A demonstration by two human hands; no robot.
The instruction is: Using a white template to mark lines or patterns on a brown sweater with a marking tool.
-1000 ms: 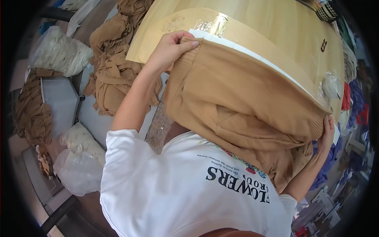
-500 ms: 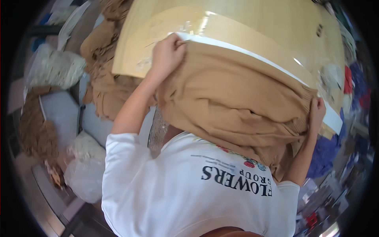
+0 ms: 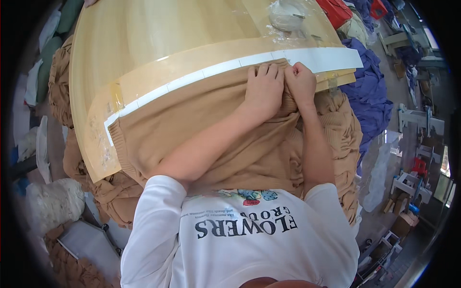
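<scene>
A tan knitted garment (image 3: pixel 192 129) lies spread over the near edge of a pale wooden table (image 3: pixel 158 33), its upper hem lined along a white tape strip (image 3: pixel 317 57). My left hand (image 3: pixel 264 89) presses flat on the knit near the hem, fingers slightly curled. Right beside it, touching it, my right hand (image 3: pixel 301 82) is closed on a bunched fold of the same garment at the hem. The garment's right side hangs off the table in ribbed folds (image 3: pixel 343 139).
More tan knitwear (image 3: pixel 60 84) is piled left of the table. A clear plastic bag (image 3: pixel 288 14) sits at the table's far side. Blue cloth (image 3: pixel 370 101) heaps at the right, red crates (image 3: pixel 336 9) behind it. White sacks (image 3: pixel 53 204) lie at lower left.
The garment was held up wide between both hands; it now lies flat along the tape, and both hands have come together at the right part of the hem.
</scene>
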